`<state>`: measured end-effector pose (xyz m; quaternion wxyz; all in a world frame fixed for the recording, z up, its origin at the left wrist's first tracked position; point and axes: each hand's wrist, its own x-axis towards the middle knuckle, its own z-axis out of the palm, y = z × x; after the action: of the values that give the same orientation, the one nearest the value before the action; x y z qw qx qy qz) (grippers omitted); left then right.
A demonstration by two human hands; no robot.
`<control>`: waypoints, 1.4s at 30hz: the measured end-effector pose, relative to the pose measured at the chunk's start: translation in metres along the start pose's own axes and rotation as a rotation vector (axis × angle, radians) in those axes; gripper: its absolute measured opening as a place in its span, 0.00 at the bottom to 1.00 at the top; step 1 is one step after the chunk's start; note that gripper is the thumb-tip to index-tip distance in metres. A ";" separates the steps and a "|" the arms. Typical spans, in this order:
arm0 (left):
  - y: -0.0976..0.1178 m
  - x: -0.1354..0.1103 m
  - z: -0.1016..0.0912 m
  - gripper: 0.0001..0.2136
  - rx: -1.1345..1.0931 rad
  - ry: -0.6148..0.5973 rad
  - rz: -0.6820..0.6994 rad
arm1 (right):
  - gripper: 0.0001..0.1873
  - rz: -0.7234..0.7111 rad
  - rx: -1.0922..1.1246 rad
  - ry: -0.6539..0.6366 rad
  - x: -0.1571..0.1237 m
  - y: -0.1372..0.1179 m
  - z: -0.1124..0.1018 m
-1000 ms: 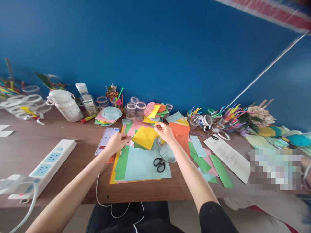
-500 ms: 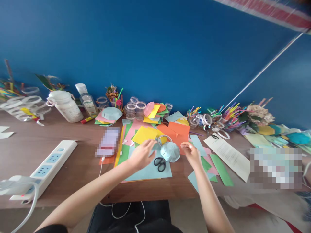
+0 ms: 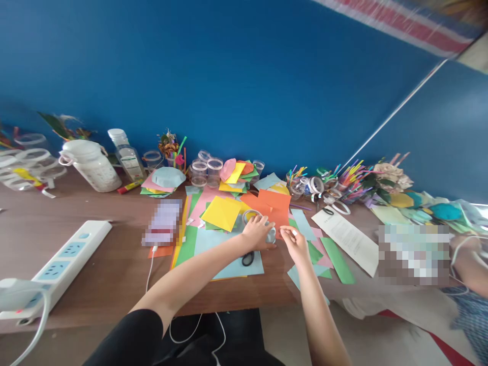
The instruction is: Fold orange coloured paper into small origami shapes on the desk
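My left hand (image 3: 257,233) lies curled over a pale blue folded paper shape (image 3: 271,235), which is mostly hidden under it. Just behind its fingers stands a clear tape roll (image 3: 248,215). My right hand (image 3: 294,243) hovers right of it, thumb and forefinger pinched on a small white bit (image 3: 293,232) that is too small to name. Black scissors (image 3: 247,258) rest on a light blue sheet (image 3: 224,251), partly under my left wrist. A yellow paper (image 3: 221,212) and an orange paper (image 3: 273,202) lie behind.
On the brown table (image 3: 76,223): a white power strip (image 3: 68,255) at left, a blurred phone (image 3: 162,229), a white jar (image 3: 91,165), clear cups (image 3: 206,172), coloured sticks (image 3: 343,179), a printed sheet (image 3: 345,238), green strips (image 3: 337,253). Another person's arm (image 3: 468,259) shows at the right edge.
My hands let go of the yellow paper and drew back toward me. My left hand then settled onto the pale blue shape, and my right hand closed in beside it in a pinch.
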<state>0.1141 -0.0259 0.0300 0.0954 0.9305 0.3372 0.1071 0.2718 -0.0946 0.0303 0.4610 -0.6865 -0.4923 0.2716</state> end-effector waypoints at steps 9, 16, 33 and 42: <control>0.004 -0.010 -0.032 0.29 0.014 0.105 0.045 | 0.21 -0.019 0.156 0.006 -0.006 -0.002 -0.003; -0.029 -0.040 -0.098 0.28 0.108 0.203 -0.024 | 0.21 0.009 0.201 -0.001 -0.006 -0.008 -0.001; -0.097 -0.082 -0.099 0.31 -0.173 0.324 -0.147 | 0.15 -0.190 0.157 -0.237 0.014 -0.065 0.062; -0.093 -0.103 -0.064 0.43 -0.335 0.446 -0.169 | 0.13 -0.388 0.085 -0.197 0.018 -0.072 0.120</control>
<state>-0.0364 -0.0154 0.0539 0.1800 0.8238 0.4038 0.3549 0.1488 -0.0277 0.0454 0.4827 -0.5289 -0.6462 0.2639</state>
